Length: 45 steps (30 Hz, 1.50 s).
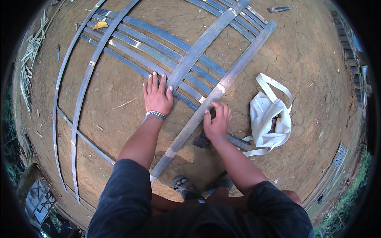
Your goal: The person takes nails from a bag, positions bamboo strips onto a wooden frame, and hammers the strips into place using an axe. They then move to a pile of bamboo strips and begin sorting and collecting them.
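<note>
Two bare hands work on split bamboo laid over cracked dirt ground (301,51) in the single head view. Flat, fingers spread, the left hand (157,96) presses down near the ends of the thin bamboo slats (158,53) at frame centre, gripping nothing. Just right of centre, the right hand (217,121) curls its fingers loosely onto the thick bamboo pole (222,85), which runs diagonally from lower centre to upper right; whether it pinches anything small I cannot tell. Beneath that hand lies a dark blade-like tool (234,141), and a white cloth bag (270,119) sits at right. The pole looks stiff, fairly heavy and smooth-skinned, best held mid-length; the slats seem light, springy, with sharp edges.
</note>
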Tool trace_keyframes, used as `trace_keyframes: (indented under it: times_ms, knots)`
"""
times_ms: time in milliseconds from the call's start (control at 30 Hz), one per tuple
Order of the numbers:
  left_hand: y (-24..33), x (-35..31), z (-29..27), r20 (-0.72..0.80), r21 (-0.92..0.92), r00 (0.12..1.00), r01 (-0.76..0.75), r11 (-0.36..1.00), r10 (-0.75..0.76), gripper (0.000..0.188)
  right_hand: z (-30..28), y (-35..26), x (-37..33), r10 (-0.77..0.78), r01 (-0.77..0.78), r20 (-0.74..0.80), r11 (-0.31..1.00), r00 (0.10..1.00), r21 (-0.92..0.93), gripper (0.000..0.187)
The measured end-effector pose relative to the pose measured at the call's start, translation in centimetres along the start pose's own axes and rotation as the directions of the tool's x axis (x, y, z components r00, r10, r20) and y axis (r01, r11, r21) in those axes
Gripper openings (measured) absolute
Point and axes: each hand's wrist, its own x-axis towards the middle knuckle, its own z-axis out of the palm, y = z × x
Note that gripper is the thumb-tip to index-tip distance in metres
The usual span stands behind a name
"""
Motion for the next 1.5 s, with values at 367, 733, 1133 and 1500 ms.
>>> trace_keyframes:
  times_ms: [367,733,1133,1500]
  knots:
    - [0.4,0.7,-0.1,0.024,-0.095,1.000,0.007,0.995,-0.005,0.056,4.6,-0.1,10.3,-0.200,0.191,0.002,0.930,0.980,-0.314,0.035]
    - [0.2,1.2,-0.4,0.076,-0.209,0.997,0.009,0.978,0.007,0.060,4.3,-0.4,11.1,-0.180,0.200,0.087,0.911,0.980,-0.360,0.034]
    - [0.2,1.7,0.2,0.105,-0.194,0.994,-0.010,0.981,0.031,0.062,4.2,-0.8,11.4,-0.133,0.168,0.117,0.914,0.984,-0.370,0.034]
    - [0.4,1.0,0.0,0.076,-0.157,0.995,-0.051,0.986,0.064,0.059,3.8,-0.6,11.4,-0.133,0.156,0.093,0.930,0.987,-0.333,0.035]
